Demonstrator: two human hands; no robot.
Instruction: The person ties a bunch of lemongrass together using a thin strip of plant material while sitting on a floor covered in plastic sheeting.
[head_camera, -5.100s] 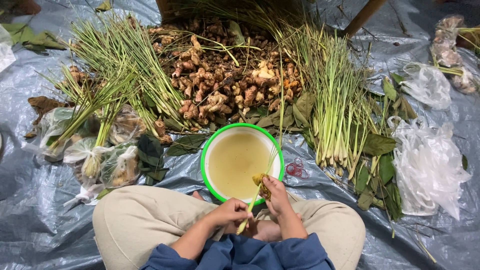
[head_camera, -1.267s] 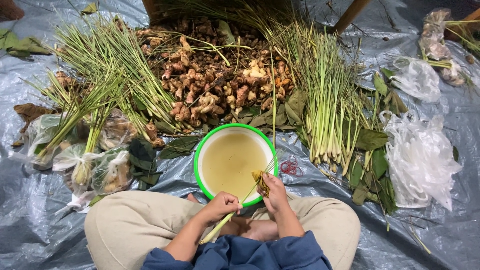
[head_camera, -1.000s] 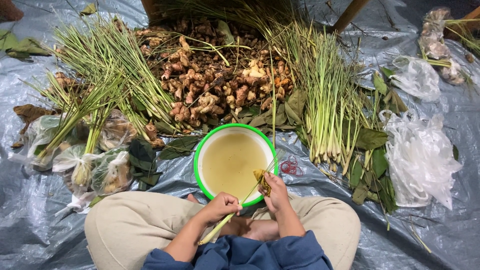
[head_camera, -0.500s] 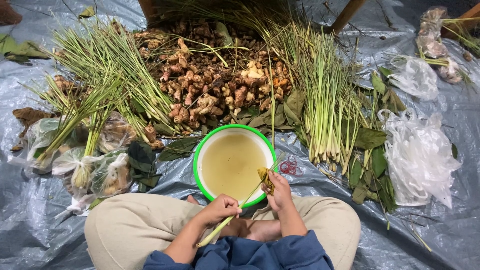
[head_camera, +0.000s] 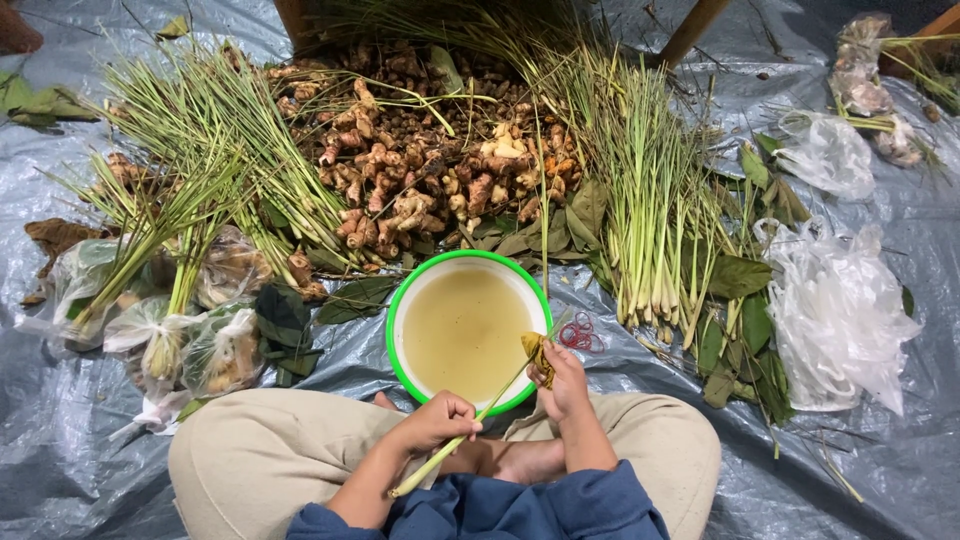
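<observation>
Left hand (head_camera: 437, 422) closed around the butt of a long pale-green lemongrass stalk (head_camera: 462, 443), its axis slanting up-right to the right hand (head_camera: 563, 378), which pinches a small folded yellow-brown leaf bundle (head_camera: 534, 352) over the green-rimmed basin of cloudy water (head_camera: 398, 318).

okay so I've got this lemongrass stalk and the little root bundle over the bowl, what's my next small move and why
Probably reach the right hand for the red rubber bands just beside it: the left hand holds the lemongrass stalk slanting up to the root bundle, and nothing visibly binds them.
</observation>
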